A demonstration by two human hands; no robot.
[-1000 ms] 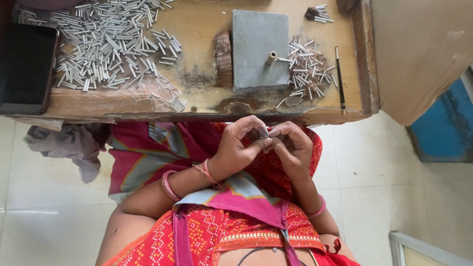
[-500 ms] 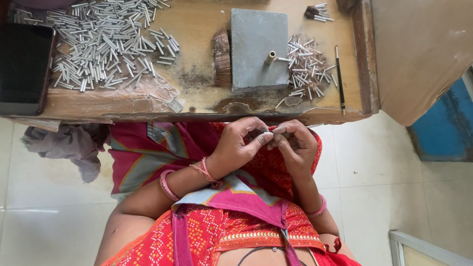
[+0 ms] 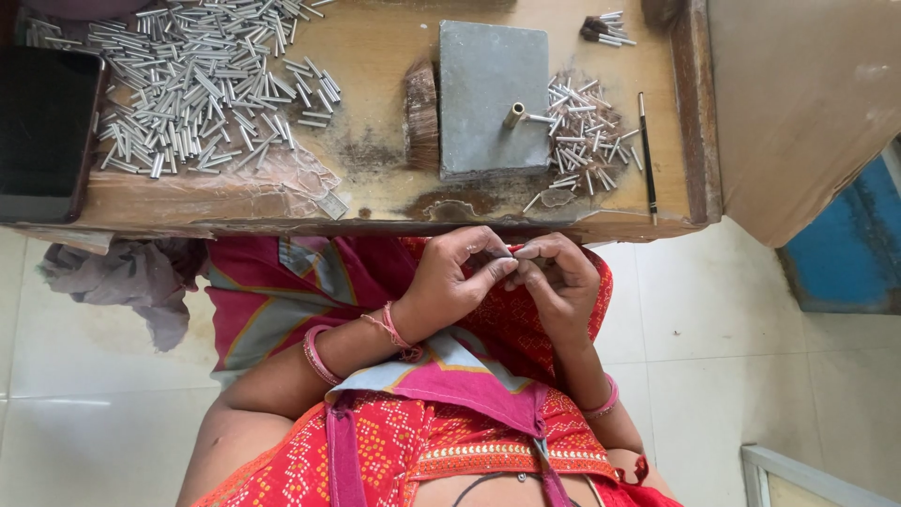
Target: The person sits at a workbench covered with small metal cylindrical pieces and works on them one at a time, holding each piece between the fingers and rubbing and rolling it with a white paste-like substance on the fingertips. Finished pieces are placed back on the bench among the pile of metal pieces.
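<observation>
My left hand (image 3: 455, 282) and my right hand (image 3: 558, 282) meet fingertip to fingertip over my lap, just below the wooden table's front edge (image 3: 375, 225). Both pinch a small metal piece (image 3: 508, 253), mostly hidden by the fingers. On the table above the hands lies a grey metal block (image 3: 488, 131) with a short brass peg (image 3: 513, 115) standing on it. A small heap of thin metal tubes (image 3: 584, 131) lies right of the block. A large heap of silver tubes (image 3: 202, 84) covers the table's left part.
A black tray (image 3: 42, 131) sits at the table's left end. A brush (image 3: 422, 113) lies left of the block, a thin black rod (image 3: 648, 155) near the right rim. Crumpled clear plastic (image 3: 282, 183) lies by the front edge. A grey cloth (image 3: 122, 282) hangs at left.
The hands stay together at the same spot; only the fingers shift slightly around the small piece. The view has moved a little.
</observation>
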